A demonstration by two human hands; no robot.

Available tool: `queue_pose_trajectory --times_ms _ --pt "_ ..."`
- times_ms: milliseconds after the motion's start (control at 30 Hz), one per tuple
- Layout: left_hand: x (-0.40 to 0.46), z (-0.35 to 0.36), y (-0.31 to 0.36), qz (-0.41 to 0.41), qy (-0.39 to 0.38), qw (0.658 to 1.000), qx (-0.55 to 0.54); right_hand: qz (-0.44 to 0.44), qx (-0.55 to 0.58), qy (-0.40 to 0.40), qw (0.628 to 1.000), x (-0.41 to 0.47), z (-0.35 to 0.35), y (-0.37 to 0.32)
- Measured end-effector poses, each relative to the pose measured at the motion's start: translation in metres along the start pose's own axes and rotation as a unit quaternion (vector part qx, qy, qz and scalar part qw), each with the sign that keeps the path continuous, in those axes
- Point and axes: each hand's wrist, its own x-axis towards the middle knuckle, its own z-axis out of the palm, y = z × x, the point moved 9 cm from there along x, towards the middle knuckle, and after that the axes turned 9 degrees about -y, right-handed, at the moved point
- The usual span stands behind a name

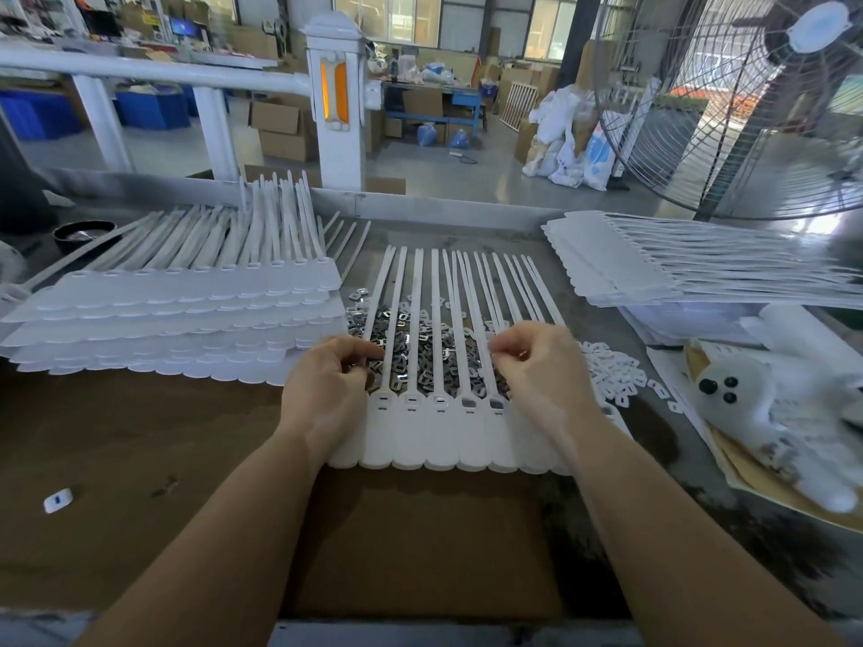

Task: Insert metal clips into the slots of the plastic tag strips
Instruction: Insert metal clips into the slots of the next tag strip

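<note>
big fan (766,100) far right, white plush toy (766,403) maybe, black bowl (84,233) left.

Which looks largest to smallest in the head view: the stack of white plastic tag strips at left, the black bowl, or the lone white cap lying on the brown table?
1. Stack of white plastic tag strips, by far.
2. Black bowl, though it sits farther away, so it looks smaller than it is.
3. Lone white cap, smallest despite being nearest.
</note>
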Motion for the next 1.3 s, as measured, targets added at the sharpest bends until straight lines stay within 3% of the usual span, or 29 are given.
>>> queue_pose_trajectory --times_ms 100,200,333,433,933,1033,1300 --pt "-0.001 0.000 0.000 -0.001 -0.002 1.000 -0.003 0.054 -0.140 0.054 0.987 0.008 -0.023 0.019" --pt "-0.001 0.000 0.000 -0.002 -0.001 1.000 -0.003 0.087 -0.255 0.026 0.963 0.014 -0.023 0.031" --pt "0.000 -0.001 0.000 0.001 0.003 1.000 -0.004 0.091 -0.302 -0.021 0.949 0.016 -0.012 0.036" --pt "0.000 0.000 0.001 0.007 0.000 1.000 0.006 0.081 -0.317 -0.015 0.945 0.015 -0.012 0.037" --pt "0.000 -0.001 0.002 0.012 0.002 1.000 0.008 -0.016 -0.221 0.116 0.968 0.006 -0.025 0.022" --pt "0.000 -0.001 0.002 0.015 0.004 1.000 -0.001 -0.052 -0.127 0.104 0.985 0.000 -0.018 0.009" --pt "0.002 -0.001 0.002 0.023 0.004 1.000 0.013 -0.012 0.076 0.000 0.997 -0.002 0.002 0.015"
